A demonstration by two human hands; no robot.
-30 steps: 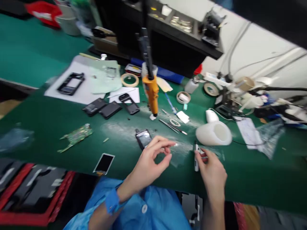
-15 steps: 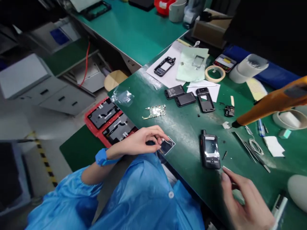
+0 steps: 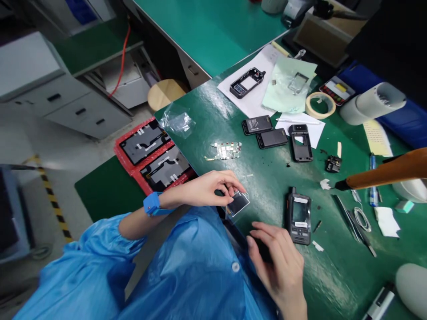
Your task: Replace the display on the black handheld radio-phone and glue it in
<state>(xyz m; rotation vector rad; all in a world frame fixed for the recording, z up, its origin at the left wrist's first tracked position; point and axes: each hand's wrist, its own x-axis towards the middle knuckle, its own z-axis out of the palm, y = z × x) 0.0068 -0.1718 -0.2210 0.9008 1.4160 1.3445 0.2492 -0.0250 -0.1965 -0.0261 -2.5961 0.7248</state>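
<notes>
My left hand (image 3: 222, 189) is closed, thumb and fingers pinching the edge of a small display screen (image 3: 239, 203) with a pale border. The screen sits at the near edge of the green table. Just right of it, my right hand (image 3: 278, 262) hovers with its fingers apart and curved, nothing visible in them. Beyond that hand lies a black handset (image 3: 299, 218) with a stubby antenna and white strips across its window. A small white scrap (image 3: 318, 246) rests beside the handset. Past my left hand lies a bare circuit board (image 3: 227, 151).
Two black batteries (image 3: 271, 138) and a black housing (image 3: 300, 144) lie farther back. An orange-handled tool (image 3: 383, 171) juts in from the right, above tweezers (image 3: 353, 222). Below the table's left edge is a red-wrapped tray (image 3: 131, 171); a roll of tape (image 3: 320, 106) sits at the back.
My right hand has moved left from beside the handset toward the screen. The white scrap at its fingertips now lies on the table. My left hand keeps its pinch; the view has shifted.
</notes>
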